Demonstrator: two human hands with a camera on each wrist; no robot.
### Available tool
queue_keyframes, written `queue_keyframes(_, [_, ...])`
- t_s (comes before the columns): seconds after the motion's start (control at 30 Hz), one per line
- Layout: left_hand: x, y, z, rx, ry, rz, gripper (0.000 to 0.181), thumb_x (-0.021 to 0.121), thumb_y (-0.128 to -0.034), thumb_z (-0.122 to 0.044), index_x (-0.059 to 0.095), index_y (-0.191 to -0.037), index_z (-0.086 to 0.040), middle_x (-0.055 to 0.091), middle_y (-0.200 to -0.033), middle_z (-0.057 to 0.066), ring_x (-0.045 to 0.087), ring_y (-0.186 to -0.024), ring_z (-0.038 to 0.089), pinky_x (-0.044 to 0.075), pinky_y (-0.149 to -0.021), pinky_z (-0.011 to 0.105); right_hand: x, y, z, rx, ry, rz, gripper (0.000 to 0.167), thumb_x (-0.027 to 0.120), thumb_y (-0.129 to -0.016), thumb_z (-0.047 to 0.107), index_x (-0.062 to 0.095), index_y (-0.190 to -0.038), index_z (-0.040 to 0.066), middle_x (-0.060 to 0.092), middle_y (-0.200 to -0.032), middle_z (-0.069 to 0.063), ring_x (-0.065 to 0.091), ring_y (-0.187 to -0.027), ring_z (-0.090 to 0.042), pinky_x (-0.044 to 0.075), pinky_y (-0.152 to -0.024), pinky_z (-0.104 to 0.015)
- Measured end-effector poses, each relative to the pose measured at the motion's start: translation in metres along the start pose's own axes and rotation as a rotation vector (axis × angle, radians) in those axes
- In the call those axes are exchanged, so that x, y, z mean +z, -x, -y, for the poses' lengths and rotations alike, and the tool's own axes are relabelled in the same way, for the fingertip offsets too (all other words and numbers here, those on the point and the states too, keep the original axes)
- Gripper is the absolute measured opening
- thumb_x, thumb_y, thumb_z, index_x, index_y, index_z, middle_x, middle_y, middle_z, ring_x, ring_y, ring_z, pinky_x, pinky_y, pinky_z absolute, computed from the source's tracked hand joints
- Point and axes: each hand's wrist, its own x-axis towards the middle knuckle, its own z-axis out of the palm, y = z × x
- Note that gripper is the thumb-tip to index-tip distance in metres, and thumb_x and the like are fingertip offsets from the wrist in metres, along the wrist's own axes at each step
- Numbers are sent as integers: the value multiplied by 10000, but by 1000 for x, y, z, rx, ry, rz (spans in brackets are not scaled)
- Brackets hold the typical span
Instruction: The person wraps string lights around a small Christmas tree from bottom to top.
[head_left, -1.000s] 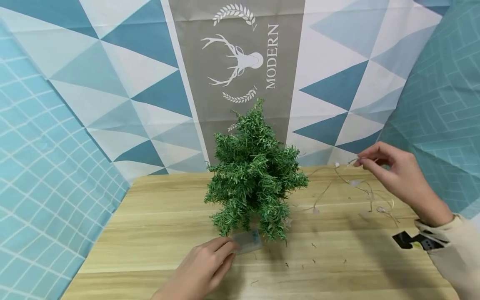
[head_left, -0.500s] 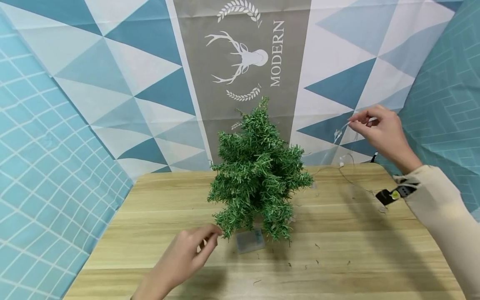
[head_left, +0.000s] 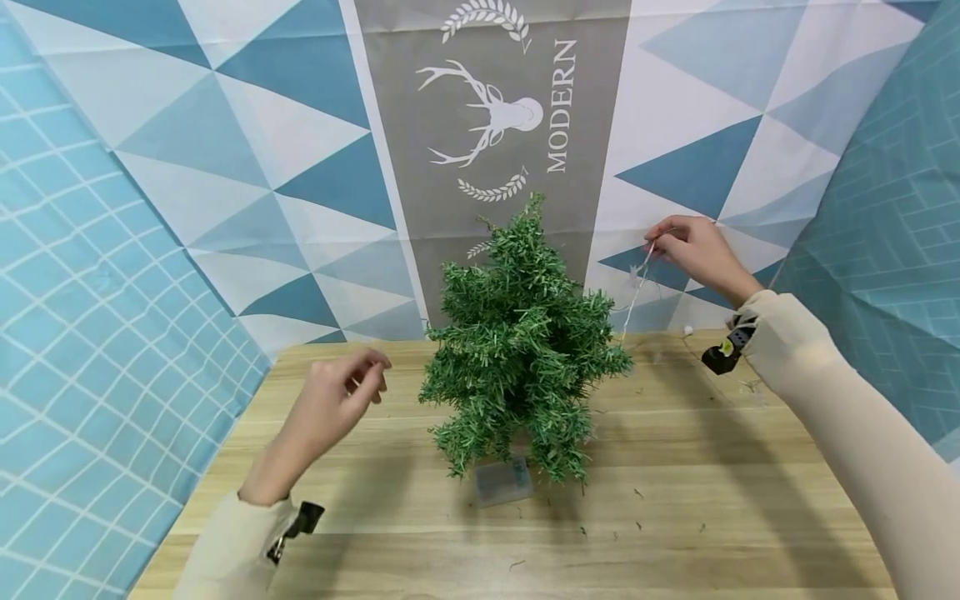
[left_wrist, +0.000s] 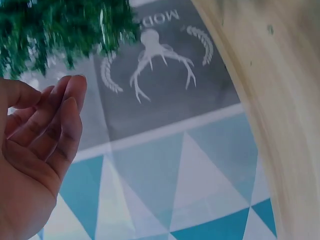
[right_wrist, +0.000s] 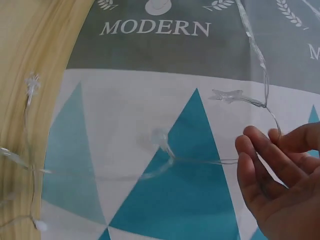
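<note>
A small green artificial tree (head_left: pixel 517 350) stands on the wooden table (head_left: pixel 630 542). To its right, the right hand (head_left: pixel 697 250) is raised and pinches a thin clear wire (head_left: pixel 636 302) with small star-shaped lights (right_wrist: pixel 227 95); part of the wire runs down toward the tree's right side. The left hand (head_left: pixel 333 400) is in the air left of the tree, fingers loosely bent, holding nothing; the left wrist view shows the same hand (left_wrist: pixel 40 145) beside the branches (left_wrist: pixel 75 30). A translucent flat box (head_left: pixel 502 483) lies at the tree's base, partly under the lower branches.
Behind the table hangs a patterned cloth (head_left: pixel 322 167) with a deer print; blue tiled cloths hang at the left (head_left: pixel 97 333) and right (head_left: pixel 877 233). Small dark bits are scattered on the table in front of the tree. More light wire lies at the table's back right.
The left hand has let go of the translucent box and risen up and left, away from the tree's base. The right hand has lifted the wire and moved left toward the tree.
</note>
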Motion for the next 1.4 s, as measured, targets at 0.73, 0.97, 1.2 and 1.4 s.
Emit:
queue_keyframes(0.73, [-24,-128,18,-252,349,149,464,430,-1071,-368,509,-1369,-22,574,-1323,131,584,-1175,292,534,-945,428,-5,-45,98,-106,-164,77,360,534,-1009,53,562,-1366,18,726,-1121,-106,667,-813,-200,547,-692,-232])
queue_keyframes(0.97, [-37,-179,5,-284,848,231,669,227,-1064,-533,261,-1557,-82,263,-1606,148,236,-1476,360,244,-1180,539,13,-64,144,-103,-219,221,492,533,-945,-64,501,-1423,49,663,-1264,-160,579,-1233,-292,499,-967,-373])
queue_keyframes(1.2, [-34,-213,-8,-271,991,336,706,194,-1049,-574,195,-1587,-117,182,-1641,133,141,-1505,369,110,-1204,579,31,-76,174,-130,-396,407,473,554,-959,-50,489,-1419,44,657,-1266,-171,578,-1229,-281,418,-1063,-448])
queue_keyframes(1.4, [-4,-225,-12,-279,925,546,679,199,-1060,-546,207,-1588,-119,242,-1612,185,212,-1487,366,146,-1210,538,39,-78,178,-109,-605,481,456,499,-934,-142,538,-1363,10,678,-1212,-187,629,-1067,-291,518,-789,-300])
